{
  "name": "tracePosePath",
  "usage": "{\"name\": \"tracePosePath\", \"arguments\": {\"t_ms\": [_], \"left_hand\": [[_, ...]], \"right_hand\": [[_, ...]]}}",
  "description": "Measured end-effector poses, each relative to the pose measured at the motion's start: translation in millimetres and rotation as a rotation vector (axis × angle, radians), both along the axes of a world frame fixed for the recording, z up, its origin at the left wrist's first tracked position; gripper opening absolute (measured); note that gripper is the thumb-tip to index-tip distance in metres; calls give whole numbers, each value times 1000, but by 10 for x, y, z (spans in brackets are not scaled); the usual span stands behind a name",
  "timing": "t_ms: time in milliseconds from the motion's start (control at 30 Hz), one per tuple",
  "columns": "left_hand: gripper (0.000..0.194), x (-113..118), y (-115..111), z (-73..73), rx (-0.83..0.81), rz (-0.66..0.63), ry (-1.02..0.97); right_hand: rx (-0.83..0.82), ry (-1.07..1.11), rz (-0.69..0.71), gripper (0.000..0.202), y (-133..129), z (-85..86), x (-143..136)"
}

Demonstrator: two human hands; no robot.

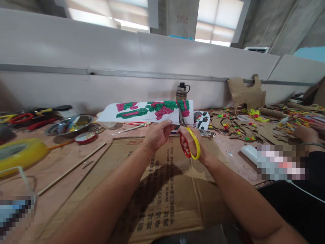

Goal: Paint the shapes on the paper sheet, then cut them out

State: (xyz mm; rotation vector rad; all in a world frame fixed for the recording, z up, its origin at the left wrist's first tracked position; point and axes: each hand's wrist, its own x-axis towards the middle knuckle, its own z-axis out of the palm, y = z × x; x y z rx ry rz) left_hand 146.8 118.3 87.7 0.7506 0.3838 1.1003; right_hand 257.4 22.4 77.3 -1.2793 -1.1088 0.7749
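Observation:
My left hand pinches the lower edge of a sheet of white paper painted with green and magenta shapes. The sheet is held up above a flattened cardboard piece. In my right hand is a pair of scissors with one red and one yellow handle loop. Their blades point up and lie against the right part of the sheet, over a green and magenta shape. Behind the sheet's right end lies another paper piece with dark green and red patches.
Left are a yellow tape roll, a metal bowl, a round red-rimmed container and a thin wooden stick. A bottle stands behind the paper. Cardboard crafts and another person's hand are at right.

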Motion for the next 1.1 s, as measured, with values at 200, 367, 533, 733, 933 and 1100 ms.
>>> {"name": "tracePosePath", "arguments": {"t_ms": [200,367,533,733,933,1100], "left_hand": [[17,-4,13,-5,-1,-1,23],[16,-14,4,4,44,-32,-10],[23,-24,22,-47,96,-8,-26],[24,-12,22,-38,135,31,-51],[23,-8,36,-33,110,97,-42],[30,11,72,-51,108,116,-71]], "right_hand": [[16,-17,6,64,-11,42,-11],[16,-22,-1,65,1,34,2],[16,-35,12,67,20,3,18],[6,-54,-2,66,70,-72,46],[-28,-56,18,66,51,-74,40],[-6,-85,13,63,42,-91,53]]}}
